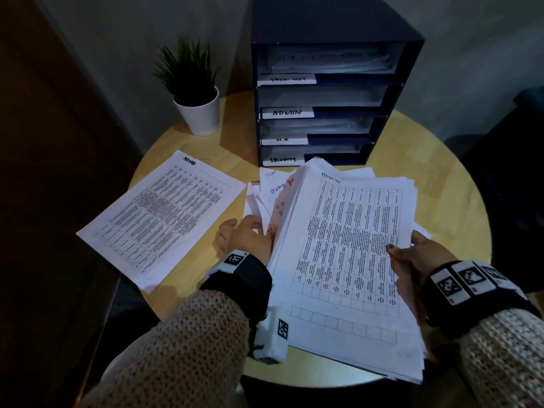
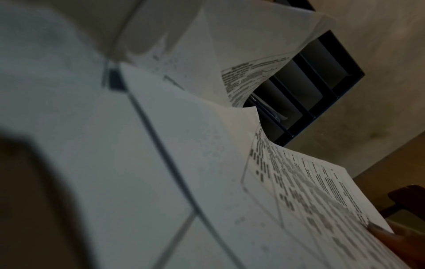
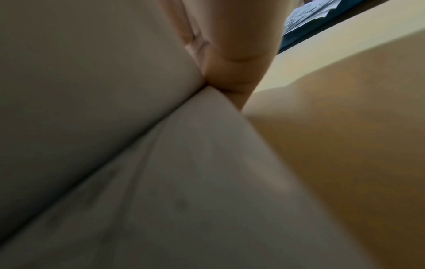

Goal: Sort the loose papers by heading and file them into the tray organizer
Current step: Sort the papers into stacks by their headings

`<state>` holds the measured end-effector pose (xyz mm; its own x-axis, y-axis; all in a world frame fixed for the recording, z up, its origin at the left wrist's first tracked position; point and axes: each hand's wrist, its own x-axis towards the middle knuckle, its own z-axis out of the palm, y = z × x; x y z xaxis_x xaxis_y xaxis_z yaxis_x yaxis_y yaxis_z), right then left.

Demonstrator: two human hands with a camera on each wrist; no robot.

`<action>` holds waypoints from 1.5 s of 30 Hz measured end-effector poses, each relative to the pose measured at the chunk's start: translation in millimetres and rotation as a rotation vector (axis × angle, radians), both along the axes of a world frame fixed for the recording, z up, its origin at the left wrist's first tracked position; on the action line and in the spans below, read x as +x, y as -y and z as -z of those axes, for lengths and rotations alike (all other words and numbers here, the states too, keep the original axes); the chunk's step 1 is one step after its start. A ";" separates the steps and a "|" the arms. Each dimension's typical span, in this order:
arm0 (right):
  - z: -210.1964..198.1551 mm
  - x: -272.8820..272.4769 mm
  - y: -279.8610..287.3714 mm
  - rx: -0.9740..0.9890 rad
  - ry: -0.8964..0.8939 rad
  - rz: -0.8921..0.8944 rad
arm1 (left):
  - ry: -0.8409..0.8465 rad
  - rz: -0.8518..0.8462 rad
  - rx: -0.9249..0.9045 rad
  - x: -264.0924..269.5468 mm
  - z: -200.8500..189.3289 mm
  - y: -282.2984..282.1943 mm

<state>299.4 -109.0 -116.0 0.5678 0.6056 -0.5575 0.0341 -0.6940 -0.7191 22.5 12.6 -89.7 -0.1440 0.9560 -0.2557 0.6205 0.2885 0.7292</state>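
Note:
A thick stack of printed papers point(image 1: 347, 245) lies tilted over the near side of the round table; its top sheet is headed ADMIN. My right hand point(image 1: 412, 254) grips its right edge, thumb on top. My left hand point(image 1: 250, 234) holds the left edge, fingers tucked under the raised top sheets. Beneath them a sheet headed SECURITY point(image 1: 278, 187) shows. One loose ADMIN sheet point(image 1: 164, 213) lies flat on the left. The dark blue tray organizer point(image 1: 332, 25) stands at the back, its slots labelled ADMIN point(image 1: 287, 112), H.R and SECURITY; its top label is unreadable. Lifted sheets point(image 2: 184, 145) fill the left wrist view.
A small plant in a white pot point(image 1: 194, 92) stands back left beside the organizer. Bare wooden table point(image 1: 459, 201) shows to the right of the stack. A grey wall is close behind, and a dark door panel on the left.

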 end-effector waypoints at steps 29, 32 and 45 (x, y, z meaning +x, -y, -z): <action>-0.3 0.5 2.6 0.114 -0.001 0.074 | 0.066 0.271 0.201 -13.4 -36.5 -1.5; -2.3 -0.1 1.0 0.045 0.044 0.028 | 0.065 0.231 0.254 -19.0 -47.2 -3.9; -9.9 -4.0 1.8 -0.160 0.165 -0.056 | 0.079 0.239 0.565 -36.2 -130.6 -6.9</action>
